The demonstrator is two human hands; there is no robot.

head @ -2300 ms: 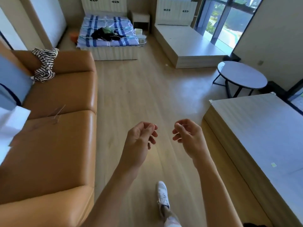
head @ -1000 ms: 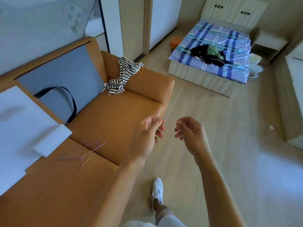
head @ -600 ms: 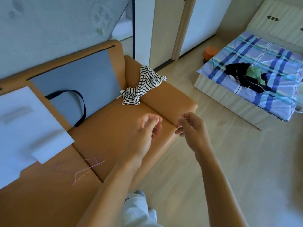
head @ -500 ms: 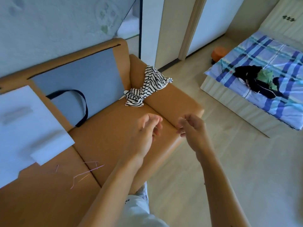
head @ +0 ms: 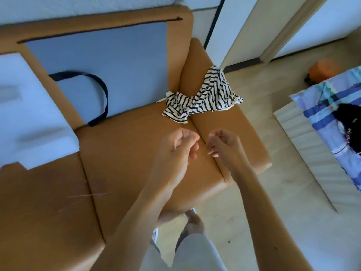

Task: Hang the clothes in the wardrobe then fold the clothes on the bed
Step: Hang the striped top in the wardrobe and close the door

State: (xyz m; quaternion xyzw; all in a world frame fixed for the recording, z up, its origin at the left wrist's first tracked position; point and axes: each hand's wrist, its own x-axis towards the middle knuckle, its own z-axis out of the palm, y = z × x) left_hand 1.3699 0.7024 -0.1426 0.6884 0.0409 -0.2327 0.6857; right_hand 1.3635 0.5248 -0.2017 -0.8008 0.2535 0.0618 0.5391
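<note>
My L grip [head: 176, 151] and R grip [head: 224, 147] are hovering over the sofa [head: 127, 153] seat, near each other but not touching. Both are hanging loosely curled, relaxed, and are holding nothing. The striped shirt [head: 203, 98] is lying crumpled at the armrest, just beyond both grips, apart from them. A thin hanger [head: 88, 195] is lying on the seat to the L, well apart. Dark clothes [head: 349, 124] are lying on the bed [head: 316, 106] at far R.
</note>
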